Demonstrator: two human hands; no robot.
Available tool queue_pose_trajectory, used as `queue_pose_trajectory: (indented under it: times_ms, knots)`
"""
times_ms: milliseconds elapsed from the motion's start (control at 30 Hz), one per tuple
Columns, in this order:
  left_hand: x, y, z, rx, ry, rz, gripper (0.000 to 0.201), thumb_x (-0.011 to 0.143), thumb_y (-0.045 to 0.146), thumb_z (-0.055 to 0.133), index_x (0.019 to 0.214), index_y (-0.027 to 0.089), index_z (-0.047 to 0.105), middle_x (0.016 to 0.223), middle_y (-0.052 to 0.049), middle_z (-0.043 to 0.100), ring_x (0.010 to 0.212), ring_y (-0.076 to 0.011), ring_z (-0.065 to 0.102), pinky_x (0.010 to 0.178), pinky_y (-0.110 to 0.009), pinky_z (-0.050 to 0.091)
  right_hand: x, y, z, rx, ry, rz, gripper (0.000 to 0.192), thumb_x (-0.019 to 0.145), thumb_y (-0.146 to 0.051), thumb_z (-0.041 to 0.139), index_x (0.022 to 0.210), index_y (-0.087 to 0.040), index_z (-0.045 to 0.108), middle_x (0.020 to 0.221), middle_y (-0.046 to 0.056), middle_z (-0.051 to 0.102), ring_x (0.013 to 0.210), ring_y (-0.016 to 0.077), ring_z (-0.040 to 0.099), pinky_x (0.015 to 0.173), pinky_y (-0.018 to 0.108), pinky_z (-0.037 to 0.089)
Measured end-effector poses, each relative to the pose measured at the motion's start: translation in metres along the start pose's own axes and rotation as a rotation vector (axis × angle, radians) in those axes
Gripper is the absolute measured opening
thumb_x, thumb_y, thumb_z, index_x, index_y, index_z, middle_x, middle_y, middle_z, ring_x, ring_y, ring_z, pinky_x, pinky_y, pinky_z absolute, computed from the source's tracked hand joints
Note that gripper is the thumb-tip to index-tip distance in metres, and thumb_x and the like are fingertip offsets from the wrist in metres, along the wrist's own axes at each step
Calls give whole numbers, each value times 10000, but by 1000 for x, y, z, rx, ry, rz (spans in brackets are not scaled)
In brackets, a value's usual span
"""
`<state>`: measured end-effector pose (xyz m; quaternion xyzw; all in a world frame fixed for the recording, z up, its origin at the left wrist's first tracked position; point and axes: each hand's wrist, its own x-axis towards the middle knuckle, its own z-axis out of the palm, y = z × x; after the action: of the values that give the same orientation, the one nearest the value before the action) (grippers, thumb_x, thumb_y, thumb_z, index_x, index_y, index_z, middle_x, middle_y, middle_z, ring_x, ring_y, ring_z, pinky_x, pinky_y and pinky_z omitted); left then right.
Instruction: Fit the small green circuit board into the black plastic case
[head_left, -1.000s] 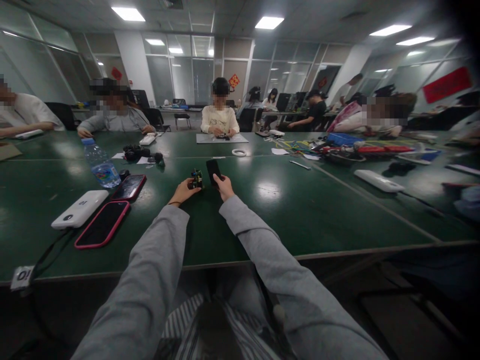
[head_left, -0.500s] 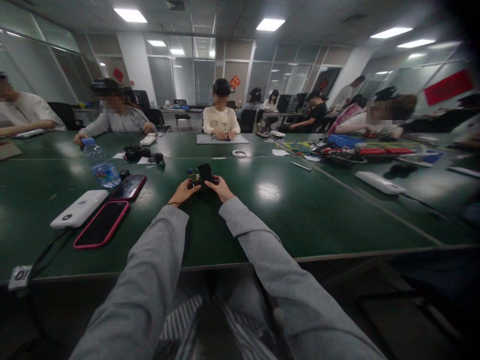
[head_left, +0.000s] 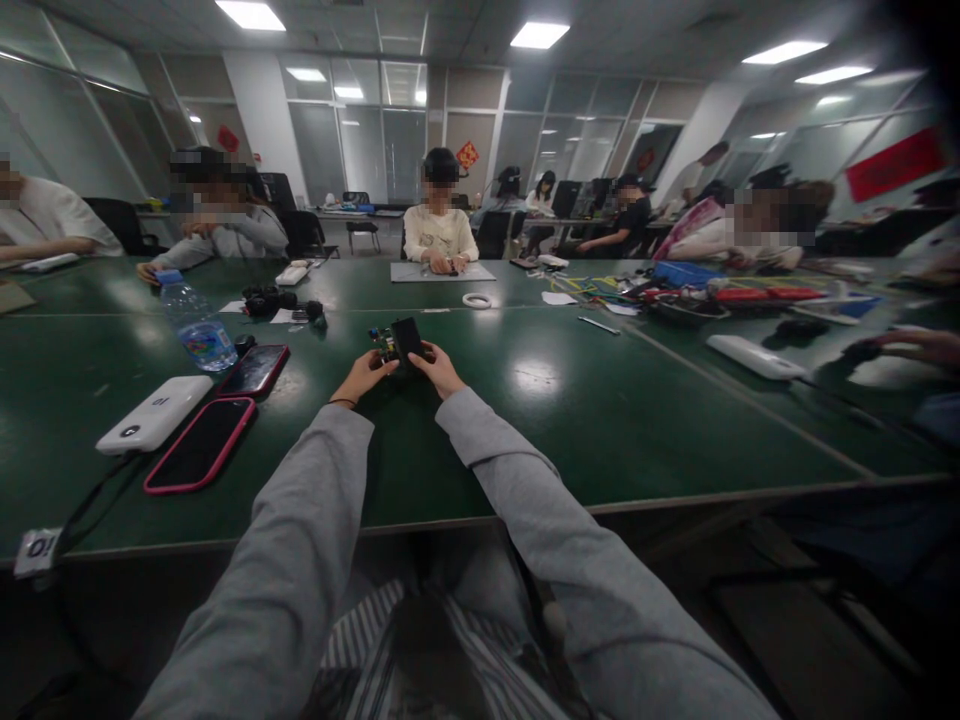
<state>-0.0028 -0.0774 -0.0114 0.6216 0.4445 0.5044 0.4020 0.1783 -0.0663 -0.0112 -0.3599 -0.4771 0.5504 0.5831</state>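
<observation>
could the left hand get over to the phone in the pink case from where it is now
Probably yes. The left hand is on the small circuit board, and the phone in the pink case lies flat to its left, nearer the table edge, with bare green tabletop between them.

Right of frame centre the table [head_left: 600,400] is bare. At left, two phones [head_left: 201,442], a white power bank [head_left: 154,412] and a water bottle [head_left: 196,328] obstruct passage; black gear [head_left: 274,300] lies beyond.

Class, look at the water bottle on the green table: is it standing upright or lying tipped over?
Upright. The water bottle stands on its base on the green table, blue cap on top, beside two phones.
</observation>
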Motion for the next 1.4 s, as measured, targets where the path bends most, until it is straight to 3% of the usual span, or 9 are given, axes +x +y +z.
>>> queue_pose_trajectory:
  times_ms: [133,233,400,533,933,1033,1133,1233,1400]
  knots:
    - [3,-2,-2,100,87,-2,555,635,511,716,1002,105,621,966,-113,684,893,-216,634,836,-357,484,-2,-14,-2,260,47,205,235,825,-357,656,945,-162,605,781,18,647,677,126,609,635,243,529]
    - [4,-3,-5,157,169,-6,562,650,521,698,1022,110,606,928,-105,683,863,-204,635,802,-336,481,-3,-21,-5,353,41,332,251,891,-408,560,880,-159,597,689,19,631,574,119,585,518,217,492]
    - [-6,4,-7,582,337,18,506,658,501,706,1035,182,592,921,-82,675,884,-226,630,806,-350,462,-3,-21,-1,301,3,288,176,897,-331,564,864,-159,584,661,2,624,535,108,581,458,197,452]
    - [-13,12,-6,865,382,109,428,695,441,693,1032,198,592,1029,-107,644,993,-258,599,846,-358,447,-1,-17,2,252,14,244,174,872,-336,596,858,-165,569,636,-11,611,499,104,561,413,191,415]
    - [-13,11,-8,942,383,8,465,771,514,587,1101,187,586,1075,-123,628,1033,-266,582,888,-370,432,1,-11,-1,117,31,127,333,773,-433,698,931,-172,565,721,-7,608,552,95,559,427,183,430]
    - [-13,11,-8,936,387,25,478,764,524,589,1099,182,598,1066,-131,632,1020,-277,585,880,-375,434,2,-9,-2,27,51,99,380,791,-432,668,1052,-179,557,845,21,635,625,109,590,501,210,476]
    - [-13,10,-9,918,413,24,479,757,518,599,1094,178,605,1055,-138,634,1010,-283,587,877,-382,430,1,-7,-5,-180,91,-27,447,758,-381,697,1141,-198,555,991,43,635,833,142,616,736,275,520]
    - [-13,9,-10,890,434,12,480,754,512,605,1096,174,605,1052,-142,634,1013,-283,583,886,-385,422,0,-6,-9,-417,128,-188,443,721,-329,726,1130,-221,592,1074,40,620,1012,167,570,953,325,433]
    - [-14,9,-10,878,427,12,485,761,504,600,1113,170,597,1070,-146,627,1032,-281,573,888,-382,415,-4,-7,-12,-703,103,-262,336,808,-319,629,1132,-232,612,1057,62,595,1024,202,529,997,379,381]
